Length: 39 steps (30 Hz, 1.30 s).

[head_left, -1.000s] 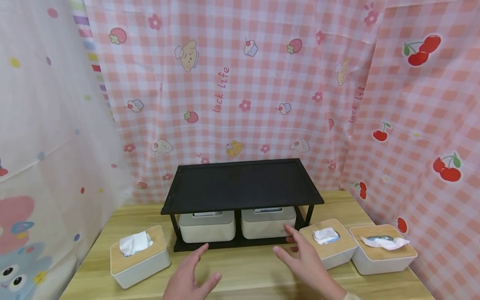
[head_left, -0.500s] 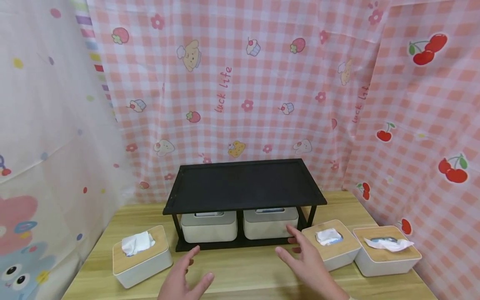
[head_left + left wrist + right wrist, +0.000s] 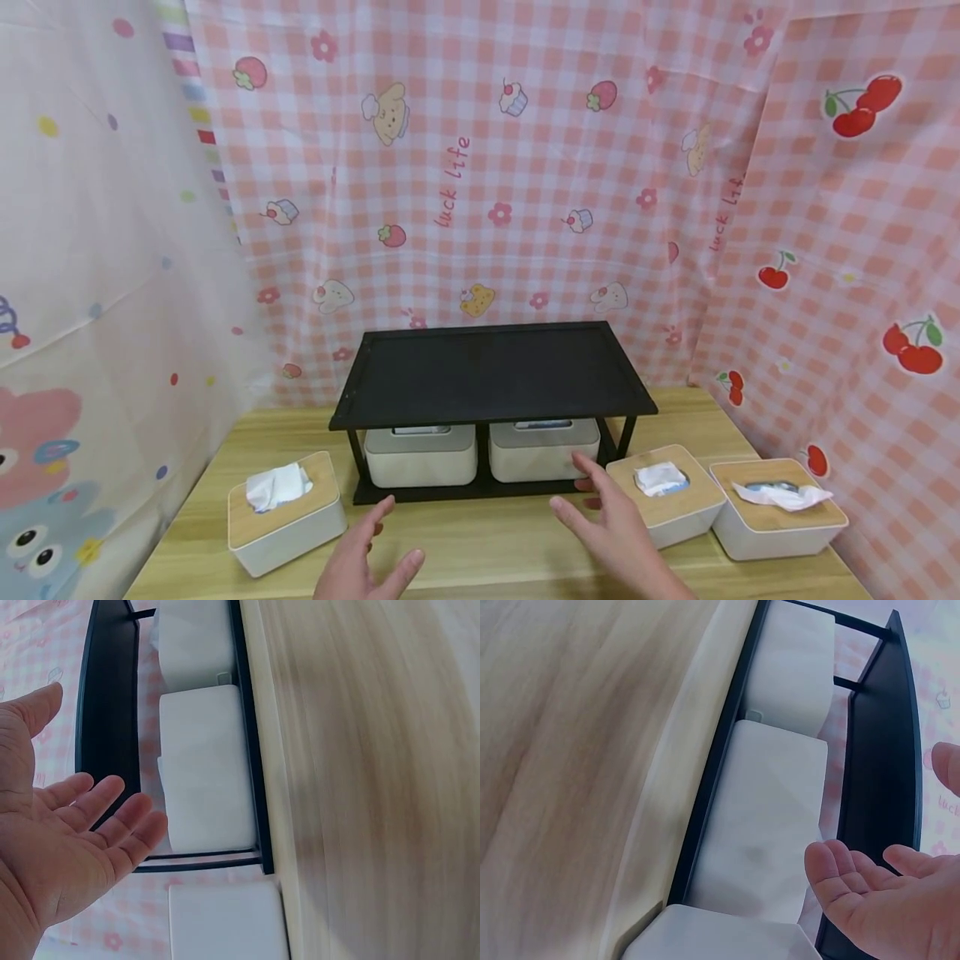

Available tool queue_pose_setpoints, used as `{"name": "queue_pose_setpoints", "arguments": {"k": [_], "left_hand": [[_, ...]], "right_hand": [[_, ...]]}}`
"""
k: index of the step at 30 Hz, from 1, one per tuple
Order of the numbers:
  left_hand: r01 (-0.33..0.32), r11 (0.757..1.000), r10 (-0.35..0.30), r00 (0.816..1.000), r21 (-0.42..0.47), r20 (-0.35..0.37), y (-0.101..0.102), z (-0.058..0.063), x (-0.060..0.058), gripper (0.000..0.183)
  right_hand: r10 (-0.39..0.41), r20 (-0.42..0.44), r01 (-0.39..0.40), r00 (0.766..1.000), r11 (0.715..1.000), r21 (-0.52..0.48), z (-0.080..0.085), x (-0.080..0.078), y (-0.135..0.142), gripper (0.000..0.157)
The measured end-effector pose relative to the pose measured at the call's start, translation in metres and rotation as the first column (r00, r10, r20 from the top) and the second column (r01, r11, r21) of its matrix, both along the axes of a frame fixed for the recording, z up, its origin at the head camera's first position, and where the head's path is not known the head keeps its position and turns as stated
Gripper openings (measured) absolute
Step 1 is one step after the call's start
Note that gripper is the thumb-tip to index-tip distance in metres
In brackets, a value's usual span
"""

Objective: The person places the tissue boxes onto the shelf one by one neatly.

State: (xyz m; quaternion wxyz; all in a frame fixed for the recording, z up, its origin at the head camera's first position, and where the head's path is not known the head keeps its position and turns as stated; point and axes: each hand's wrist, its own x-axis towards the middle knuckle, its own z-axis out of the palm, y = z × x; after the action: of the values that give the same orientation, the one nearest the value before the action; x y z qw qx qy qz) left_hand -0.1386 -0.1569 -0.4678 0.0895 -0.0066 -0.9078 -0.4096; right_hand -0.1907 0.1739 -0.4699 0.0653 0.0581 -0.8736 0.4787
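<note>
Grey-topped tissue boxes (image 3: 421,468), two, stand side by side on the lower level of a black rack (image 3: 492,375); wood-topped tissue boxes (image 3: 288,515) flank it on the table (image 3: 480,542): one left, two right. Left hand (image 3: 362,558) and right hand (image 3: 611,525) — both empty, fingers loosely extended — hang before the rack.

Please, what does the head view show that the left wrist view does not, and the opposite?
Only head: the right hand and two wood-topped boxes right of the black shelf. Only left wrist: all four fingers of the left hand. Both: the left hand, the shelf, two pale boxes inside it, and one box at its left.
</note>
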Motion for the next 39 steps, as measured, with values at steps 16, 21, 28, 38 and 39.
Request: {"name": "queue_pose_setpoints", "arguments": {"k": [16, 21, 28, 38, 39], "left_hand": [[-0.018, 1.000, 0.018, 0.999, -0.001, 0.037, -0.004, 0.007, 0.004, 0.079], [-0.026, 1.000, 0.026, 0.998, -0.004, 0.054, -0.005, 0.008, 0.004, 0.080], [-0.028, 1.000, 0.028, 0.998, -0.009, 0.056, -0.006, 0.010, 0.005, 0.080], [-0.030, 0.999, 0.031, 0.999, -0.017, 0.044, -0.008, 0.009, 0.007, 0.081], [-0.030, 0.999, 0.031, 0.999, -0.018, 0.043, -0.008, 0.010, 0.007, 0.081]], "right_hand": [[0.022, -0.001, -0.022, 1.000, 1.000, 0.015, 0.002, 0.000, -0.007, 0.074], [0.021, -0.028, -0.020, 0.999, 0.999, 0.039, 0.002, 0.002, -0.009, 0.074], [0.031, -0.046, -0.029, 0.998, 0.998, 0.051, 0.002, 0.002, -0.013, 0.073], [0.045, -0.037, -0.044, 0.998, 0.998, 0.039, 0.001, 0.002, -0.019, 0.072], [0.048, -0.035, -0.047, 0.998, 0.998, 0.035, 0.001, 0.002, -0.020, 0.072]]}}
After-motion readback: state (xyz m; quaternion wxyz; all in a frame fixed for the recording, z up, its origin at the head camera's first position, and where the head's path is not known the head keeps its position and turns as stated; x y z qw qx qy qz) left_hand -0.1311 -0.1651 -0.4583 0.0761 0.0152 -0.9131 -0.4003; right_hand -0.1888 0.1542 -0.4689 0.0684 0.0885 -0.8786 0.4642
